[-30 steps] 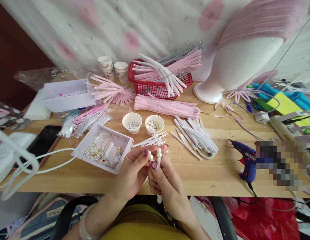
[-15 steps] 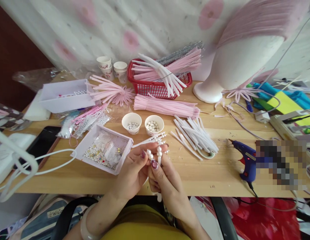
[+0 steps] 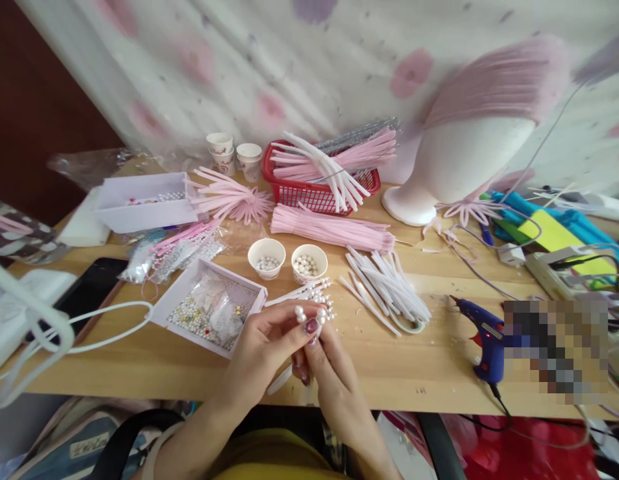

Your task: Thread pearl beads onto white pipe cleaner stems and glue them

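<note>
My left hand (image 3: 259, 350) is closed around white stems tipped with pearl beads, its thumb laid across toward the right hand. One pearl pair (image 3: 300, 313) stands up above the left fingers. My right hand (image 3: 336, 373) pinches the stems from the other side, just below a second pearl pair (image 3: 322, 316). Both hands touch, and their fingers hide most of the stems. A white stem's lower end (image 3: 280, 381) slants out beneath the left hand. Just behind the fingers lie more pearl-tipped stems (image 3: 309, 292) on the table.
Two paper cups of pearls (image 3: 266, 259) and a box of beads (image 3: 209, 307) stand nearby. White pipe cleaners (image 3: 384, 287), a pink bundle (image 3: 334, 230) and a red basket (image 3: 314, 197) lie behind. At right are a blue glue gun (image 3: 484, 333) and a foam head (image 3: 469, 160).
My hands have drawn closer together, with the left thumb now reaching across to the right-hand stem. A stem's lower end now slants out to the left. The whole view has shifted slightly.
</note>
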Action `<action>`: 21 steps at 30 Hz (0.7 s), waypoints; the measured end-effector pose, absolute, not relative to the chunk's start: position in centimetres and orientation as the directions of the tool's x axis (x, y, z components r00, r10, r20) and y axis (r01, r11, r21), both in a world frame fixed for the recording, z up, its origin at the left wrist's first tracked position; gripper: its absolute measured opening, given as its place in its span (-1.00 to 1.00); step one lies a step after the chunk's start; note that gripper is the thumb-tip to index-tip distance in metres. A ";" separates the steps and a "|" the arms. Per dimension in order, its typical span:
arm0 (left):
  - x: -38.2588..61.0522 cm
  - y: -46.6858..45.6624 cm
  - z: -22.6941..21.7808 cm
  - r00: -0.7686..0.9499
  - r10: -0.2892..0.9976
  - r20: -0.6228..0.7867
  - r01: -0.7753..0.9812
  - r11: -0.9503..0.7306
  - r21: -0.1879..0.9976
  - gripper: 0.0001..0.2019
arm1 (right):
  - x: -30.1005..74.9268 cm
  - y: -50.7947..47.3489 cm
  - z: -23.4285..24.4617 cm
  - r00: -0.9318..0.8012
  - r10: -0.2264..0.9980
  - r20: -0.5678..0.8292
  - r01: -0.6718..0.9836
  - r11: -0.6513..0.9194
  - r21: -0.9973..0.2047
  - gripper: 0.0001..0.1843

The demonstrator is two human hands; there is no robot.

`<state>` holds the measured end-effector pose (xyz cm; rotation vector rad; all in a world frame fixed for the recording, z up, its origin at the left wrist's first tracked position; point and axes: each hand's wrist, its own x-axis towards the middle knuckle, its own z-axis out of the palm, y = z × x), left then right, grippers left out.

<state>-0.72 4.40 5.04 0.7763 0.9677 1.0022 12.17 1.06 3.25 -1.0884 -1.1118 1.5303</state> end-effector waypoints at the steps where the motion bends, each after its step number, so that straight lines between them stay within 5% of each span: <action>1: -0.7 4.4 5.1 0.231 0.919 -0.320 -0.336 0.384 0.860 -0.59 | 12.2 1.0 3.5 -0.200 0.971 -0.127 -0.184 -0.165 -0.969 -0.61; 11: -0.4 3.2 3.8 0.270 0.900 -0.342 -0.270 0.412 0.870 -0.47 | 12.4 0.1 2.3 -0.223 0.975 0.002 -0.069 -0.014 -0.998 -0.58; 15: -0.2 2.5 3.1 0.137 0.973 -0.186 -0.349 0.223 0.910 -0.61 | 15.4 0.3 2.0 0.051 0.992 0.119 0.019 0.118 -0.993 -0.79; 18: 0.2 1.7 2.5 0.307 0.922 -0.235 -0.414 0.351 0.840 -0.56 | 16.3 0.4 1.9 0.276 0.949 0.154 -0.065 0.178 -0.982 -0.85; 21: 0.7 0.7 1.7 0.487 0.819 -0.303 -0.330 0.494 0.804 -0.52 | 15.3 0.2 1.3 0.221 0.971 0.088 -0.203 0.134 -0.970 -0.79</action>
